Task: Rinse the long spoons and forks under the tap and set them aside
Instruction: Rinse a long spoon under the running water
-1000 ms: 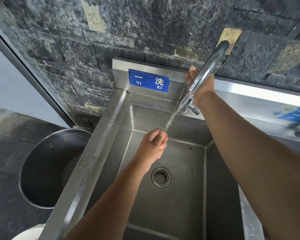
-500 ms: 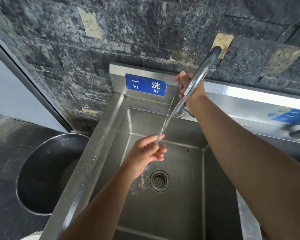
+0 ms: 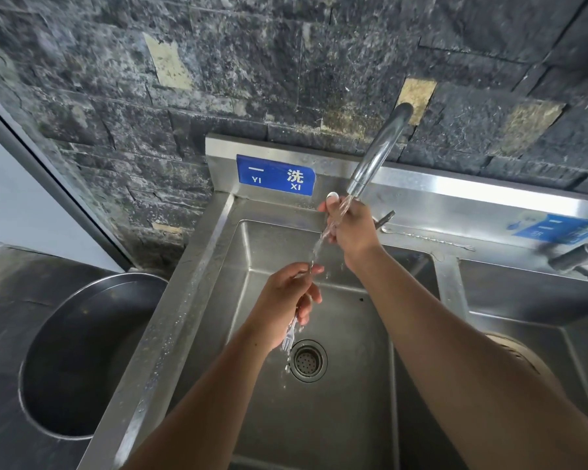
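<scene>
My left hand (image 3: pixel 286 300) is closed on a long metal fork (image 3: pixel 290 335) over the steel sink (image 3: pixel 336 418). The fork's tines point down toward the drain (image 3: pixel 308 360). Water runs from the curved tap (image 3: pixel 375 154) onto my left fingers and drips off the fork. My right hand (image 3: pixel 350 228) hovers just under the spout beside the stream, fingers curled, with nothing visible in it. Another long thin utensil (image 3: pixel 428 238) lies on the back ledge, right of the tap lever (image 3: pixel 386 218).
A large steel basin (image 3: pixel 34 385) stands on the floor to the left of the sink. A second sink bay (image 3: pixel 510 300) on the right holds a beige round object (image 3: pixel 520 354). Another tap (image 3: pixel 577 257) juts in at far right. A dark stone wall rises behind.
My right hand has come off the tap lever behind the spout and moved forward beside the stream. My left hand has loosened, and the fork now shows hanging below it.
</scene>
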Tool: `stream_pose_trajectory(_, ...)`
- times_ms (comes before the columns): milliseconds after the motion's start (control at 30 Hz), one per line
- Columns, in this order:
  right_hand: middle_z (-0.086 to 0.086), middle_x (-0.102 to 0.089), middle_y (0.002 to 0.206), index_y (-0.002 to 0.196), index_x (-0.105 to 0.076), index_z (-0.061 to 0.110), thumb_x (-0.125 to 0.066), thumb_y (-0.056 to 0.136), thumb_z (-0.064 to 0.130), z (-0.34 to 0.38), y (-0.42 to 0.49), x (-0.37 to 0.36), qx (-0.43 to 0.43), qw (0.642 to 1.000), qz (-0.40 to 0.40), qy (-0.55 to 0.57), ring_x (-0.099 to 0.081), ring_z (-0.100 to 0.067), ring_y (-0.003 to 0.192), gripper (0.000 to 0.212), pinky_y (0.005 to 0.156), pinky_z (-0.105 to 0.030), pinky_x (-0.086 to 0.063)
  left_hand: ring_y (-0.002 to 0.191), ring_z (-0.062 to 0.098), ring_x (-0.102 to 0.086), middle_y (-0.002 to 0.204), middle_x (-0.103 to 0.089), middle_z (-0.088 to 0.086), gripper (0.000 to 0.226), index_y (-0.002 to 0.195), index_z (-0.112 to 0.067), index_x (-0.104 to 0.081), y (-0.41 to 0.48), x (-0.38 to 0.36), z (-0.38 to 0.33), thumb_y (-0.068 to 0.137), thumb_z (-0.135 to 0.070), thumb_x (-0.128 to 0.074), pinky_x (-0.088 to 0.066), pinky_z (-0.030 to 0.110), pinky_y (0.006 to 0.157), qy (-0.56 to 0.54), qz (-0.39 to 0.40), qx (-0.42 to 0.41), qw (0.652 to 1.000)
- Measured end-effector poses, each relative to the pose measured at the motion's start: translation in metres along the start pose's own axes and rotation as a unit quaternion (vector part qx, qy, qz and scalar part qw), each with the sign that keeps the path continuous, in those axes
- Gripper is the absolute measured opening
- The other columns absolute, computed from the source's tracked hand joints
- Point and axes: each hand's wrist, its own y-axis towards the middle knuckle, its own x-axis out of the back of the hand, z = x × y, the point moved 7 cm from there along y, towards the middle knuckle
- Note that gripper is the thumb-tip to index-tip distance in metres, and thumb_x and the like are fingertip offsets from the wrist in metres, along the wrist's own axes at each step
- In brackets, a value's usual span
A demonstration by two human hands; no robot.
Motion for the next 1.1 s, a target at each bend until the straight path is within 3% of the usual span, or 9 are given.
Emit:
stream_pose_trajectory(133, 0.012, -0.047, 0.039, 0.076, -0.066, 0.015, -0.043, 0.101, 0.011, -0.012, -0.010, 0.004, 0.006, 1.000, -0.004, -0.010, -0.038, -0.002, 0.036, 0.034, 0.038, -0.020, -0.037, 0.040, 0.012, -0.031, 0.066, -0.059, 0.009, 0.022, 0.109, -0.008, -0.066, 0.000, -0.003, 0.005, 0.101, -0.009, -0.045, -0.023, 0.019, 0.043, -0.006, -0.017, 0.021, 1.000)
stream_pose_trajectory(233, 0.009, -0.045, 0.039, 0.086, -0.062, -0.010, -0.045, 0.098, 0.008, -0.019, -0.013, 0.010, 0.016, 1.000, -0.014, -0.020, -0.040, -0.005, 0.035, 0.028, 0.039, -0.023, -0.037, 0.037, 0.011, -0.030, 0.065, -0.057, 0.009, 0.021, 0.111, -0.004, -0.063, 0.000, -0.006, 0.007, 0.102, -0.007, -0.045, -0.019, 0.017, 0.043, -0.013, -0.022, 0.023, 0.999)
stream_pose_trajectory(300, 0.006, -0.047, 0.042, 0.089, -0.060, -0.016, -0.048, 0.097, 0.007, -0.022, -0.017, 0.012, 0.019, 0.999, -0.012, -0.029, -0.041, -0.007, 0.036, 0.027, 0.040, -0.024, -0.038, 0.036, 0.009, -0.028, 0.063, -0.056, 0.009, 0.020, 0.110, -0.004, -0.063, 0.000, -0.009, 0.006, 0.102, -0.008, -0.046, -0.018, 0.016, 0.043, -0.021, -0.027, 0.020, 0.999)
stream_pose_trajectory(533, -0.006, -0.052, 0.055, 0.081, -0.064, 0.006, -0.060, 0.095, 0.007, -0.021, -0.040, -0.005, 0.004, 0.998, 0.066, 0.007, -0.046, -0.011, 0.043, 0.015, 0.042, -0.024, -0.043, 0.035, 0.008, -0.024, 0.055, -0.049, 0.003, 0.018, 0.103, -0.003, -0.065, -0.007, 0.000, 0.001, 0.101, -0.007, -0.047, -0.014, 0.016, 0.043, -0.010, -0.076, -0.001, 0.997)
stream_pose_trajectory(633, -0.011, -0.053, 0.065, 0.095, -0.061, 0.008, -0.062, 0.092, 0.001, -0.024, -0.055, -0.018, -0.024, 0.992, 0.111, 0.059, -0.051, -0.012, 0.048, 0.007, 0.052, -0.030, -0.054, 0.036, 0.007, -0.021, 0.050, -0.043, 0.000, 0.019, 0.105, -0.001, -0.063, -0.013, 0.009, 0.004, 0.101, -0.008, -0.046, -0.013, 0.021, 0.044, 0.016, -0.099, -0.001, 0.995)
stream_pose_trajectory(767, -0.015, -0.059, 0.070, 0.109, -0.047, 0.008, -0.059, 0.086, -0.012, -0.028, -0.064, -0.020, -0.007, 0.991, 0.114, 0.064, -0.050, -0.016, 0.048, 0.033, 0.045, -0.028, -0.040, 0.037, 0.007, -0.016, 0.051, -0.038, 0.001, 0.022, 0.098, -0.009, -0.066, -0.028, 0.017, 0.015, 0.103, -0.009, -0.045, -0.014, 0.014, 0.041, 0.000, -0.091, 0.012, 0.996)
stream_pose_trajectory(967, -0.008, -0.068, 0.063, 0.096, -0.054, 0.006, -0.054, 0.095, 0.001, -0.028, -0.065, -0.021, -0.009, 0.991, 0.122, 0.050, -0.054, -0.015, 0.043, 0.005, 0.044, -0.025, -0.037, 0.040, 0.008, -0.015, 0.054, -0.036, 0.004, 0.026, 0.093, -0.017, -0.070, -0.043, 0.021, 0.024, 0.103, -0.013, -0.047, -0.013, 0.016, 0.042, -0.009, -0.065, 0.012, 0.998)
stream_pose_trajectory(1100, -0.007, -0.070, 0.061, 0.081, -0.055, 0.012, -0.049, 0.101, 0.008, -0.029, -0.062, -0.011, -0.020, 0.994, 0.091, 0.051, -0.055, -0.014, 0.041, 0.021, 0.043, -0.023, -0.040, 0.036, 0.008, -0.017, 0.054, -0.040, 0.006, 0.025, 0.092, -0.017, -0.070, -0.044, 0.016, 0.027, 0.102, -0.011, -0.048, -0.016, 0.015, 0.041, -0.012, -0.042, 0.013, 0.999)
